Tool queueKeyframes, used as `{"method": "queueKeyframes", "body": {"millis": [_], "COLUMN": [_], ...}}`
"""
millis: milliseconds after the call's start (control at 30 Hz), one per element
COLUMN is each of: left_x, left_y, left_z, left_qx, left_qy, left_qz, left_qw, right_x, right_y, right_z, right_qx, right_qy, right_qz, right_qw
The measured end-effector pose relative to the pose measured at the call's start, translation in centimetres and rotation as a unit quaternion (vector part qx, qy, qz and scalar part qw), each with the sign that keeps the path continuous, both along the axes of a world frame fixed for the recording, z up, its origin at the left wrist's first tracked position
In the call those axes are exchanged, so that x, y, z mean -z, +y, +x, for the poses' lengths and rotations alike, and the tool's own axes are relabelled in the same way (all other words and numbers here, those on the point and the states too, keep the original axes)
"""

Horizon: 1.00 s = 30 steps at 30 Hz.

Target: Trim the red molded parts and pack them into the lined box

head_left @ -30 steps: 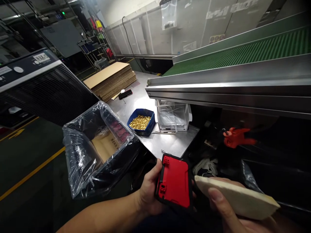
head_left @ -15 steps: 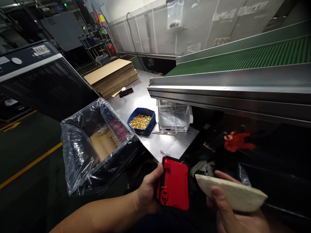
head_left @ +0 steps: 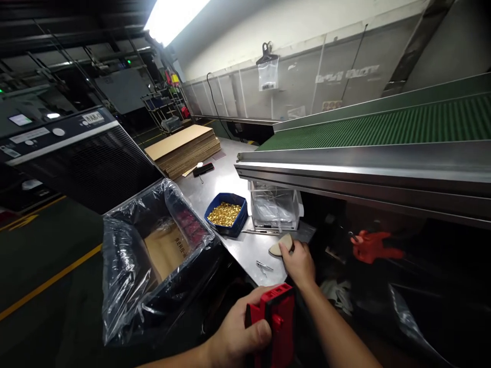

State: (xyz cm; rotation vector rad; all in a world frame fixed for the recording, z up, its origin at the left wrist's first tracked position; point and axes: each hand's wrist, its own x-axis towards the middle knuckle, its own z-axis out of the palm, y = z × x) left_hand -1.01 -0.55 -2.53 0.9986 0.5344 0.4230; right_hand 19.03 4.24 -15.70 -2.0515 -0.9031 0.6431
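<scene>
The left hand [head_left: 240,337] grips a red and black plastic part [head_left: 276,322] low in the view, fingers wrapped around its left edge and the thumb lying across the front. The part is held in the air below the near edge of the metal table [head_left: 230,179].

The right hand [head_left: 298,261] reaches out over the table's near corner with its fingers closed on a pale flat pad [head_left: 279,245], which lies on the tabletop just in front of the clear box [head_left: 274,209]. A small pair of metal tweezers [head_left: 264,266] lies on the table just left of that hand, not touching it.

The clear box stands under the edge of the green conveyor belt [head_left: 383,125] and holds what looks like crumpled clear plastic (its contents are hard to make out). Just to its left sits a blue tray [head_left: 226,213] filled with small gold-coloured pieces. Left of the table stands a large black bin [head_left: 161,266] lined with a clear plastic bag [head_left: 123,266]; a sheet of brown cardboard lies in its bottom and some red parts rest against its far inner wall.

Farther back on the table are a stack of flat cardboard [head_left: 184,148] and a dark phone [head_left: 203,169] near it. A small plastic bag [head_left: 267,71] hangs from a clip on the wall.
</scene>
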Motion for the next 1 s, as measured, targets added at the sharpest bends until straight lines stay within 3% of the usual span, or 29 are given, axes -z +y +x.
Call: {"method": "queueKeyframes", "body": {"millis": [67,167,300,367,467,533,600,800,1000], "left_x": [-0.5,-0.8,-0.1,0.3,0.8,0.8,0.7,-0.2,-0.6], "left_y": [0.2,0.3,0.3,0.5,0.8,0.9,1.0,1.1,0.6], "left_z": [-0.2,-0.3,-0.3,-0.2,0.1,0.4,0.7,1.2,0.8], "left_qx": [-0.008,-0.022,-0.028,-0.026,-0.011,0.011,0.038,0.087,0.112], "left_qy": [0.036,0.054,0.046,0.041,0.034,0.033,0.027,-0.005,0.007], "left_qz": [0.082,0.124,0.14,0.165,0.226,0.258,0.282,0.357,0.403], "left_qw": [0.996,0.991,0.989,0.985,0.973,0.966,0.958,0.93,0.908], "right_x": [-0.3,-1.3,-4.3,-6.4,-9.4,-10.8,-11.6,-11.9,-10.5], "right_y": [0.2,-0.5,-5.1,-8.5,-12.8,-14.4,-15.1,-15.6,-15.7], "right_z": [-0.5,-0.7,-1.1,-1.7,-2.6,-3.1,-3.3,-2.9,-2.0], "right_qx": [0.024,0.028,-0.025,-0.072,-0.175,-0.175,-0.13,-0.128,-0.151], "right_qy": [-0.014,0.012,0.132,0.249,0.388,0.407,0.405,0.448,0.383], "right_qz": [-0.004,0.02,0.073,0.112,0.173,0.186,0.191,0.192,0.212], "right_qw": [1.0,0.999,0.988,0.959,0.888,0.877,0.885,0.864,0.886]}}
